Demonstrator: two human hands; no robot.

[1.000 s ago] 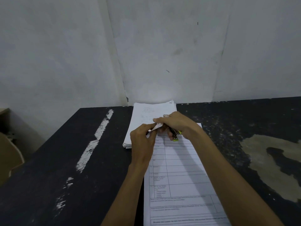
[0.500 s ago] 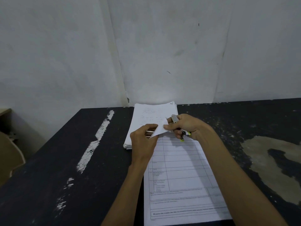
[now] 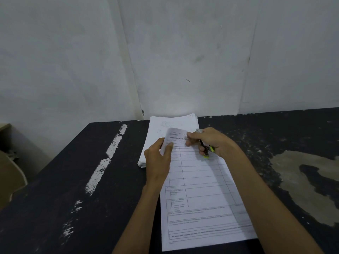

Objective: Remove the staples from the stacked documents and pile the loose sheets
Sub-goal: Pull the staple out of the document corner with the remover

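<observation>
A printed form document (image 3: 201,195) lies lengthwise on the black table (image 3: 55,180) in front of me. Its top left corner is lifted and curled. My left hand (image 3: 159,158) pinches that raised corner at the left edge. My right hand (image 3: 211,140) touches the top edge of the sheet with its fingertips while it grips a staple remover (image 3: 206,150) with a metal tip and yellow-green handle ends. Behind the form, against the wall, sits a thick stack of white papers (image 3: 170,125), partly covered by both hands.
The table top is black with white paint streaks (image 3: 110,154) on the left and a large worn grey patch (image 3: 302,180) on the right. A white wall (image 3: 165,52) rises right behind the table. A tan chair or box (image 3: 9,176) stands at the far left.
The folded-over corner of the top sheet has been laid back so its printed face shows. My left hand has shifted to the sheet's left edge; my right hand stays at the top.
</observation>
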